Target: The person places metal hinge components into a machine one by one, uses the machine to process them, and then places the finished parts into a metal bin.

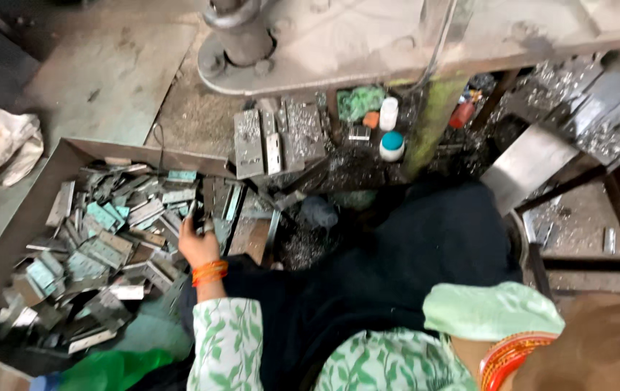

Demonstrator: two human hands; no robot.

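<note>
- The left hand (197, 242) reaches into a bin (42, 188) of metal hinge plates (107, 250), its fingers curled round a dark plate (195, 213) at the heap's right edge, near the bin's far wall.
- Orange bangles (210, 272) ring that wrist, and a green leaf-print sleeve (226, 340) covers the forearm.
- The plates lie jumbled, flat and tilted, grey with some pale green faces, filling the bin from near left to far right.
- Just right of the hand a brown plate (250, 237) lies flat, with metal shavings (299, 246) beside it.
- The right hand (599, 355) shows only as a blur at the lower right corner with red and orange bangles (509, 356) at the wrist; whether it is spread or closed cannot be told.
- A pale green cloth (487, 308) lies over dark fabric (411, 253) on the lap.
- Beyond the bin a stack of grey plates (273, 141) stands under a machine base (368, 43).
- Near it stand a white bottle (389, 113) and a jar with a teal lid (391, 145).
- A crumpled white rag (7, 143) lies on the floor, well left of the bin.
</note>
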